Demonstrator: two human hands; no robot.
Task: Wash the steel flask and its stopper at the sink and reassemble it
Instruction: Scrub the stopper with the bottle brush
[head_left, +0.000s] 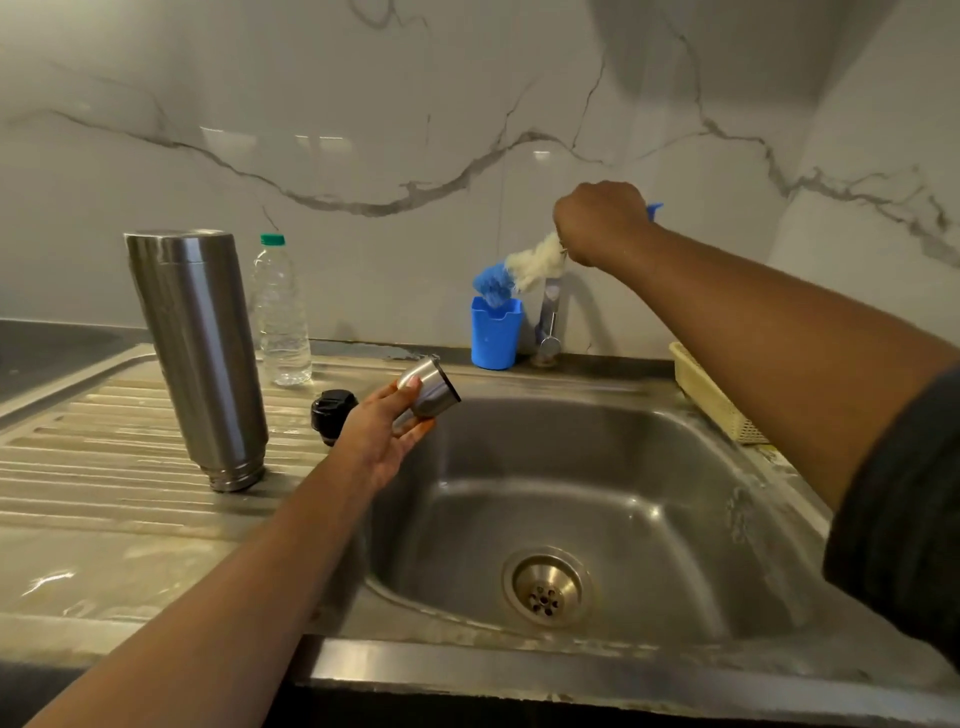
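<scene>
1. We saw the risk: the cup (428, 387), gripped lightly in our left hand (382, 431) over the sink's (649, 467) left edge, could slip; a stray elbow could topple the inverted flask (197, 353) at left, stopper (332, 413) beside it.
2. Our right hand (597, 221) clutched a brush (537, 260) above the far holder (493, 338), which held a blue scrubber (491, 283).

No text, brand, number or sign legible anywhere, steel flask (197, 353) plain brushed metal, clear plastic bottle (280, 312) showing no readable label, blue holder (494, 332) unmarked
</scene>
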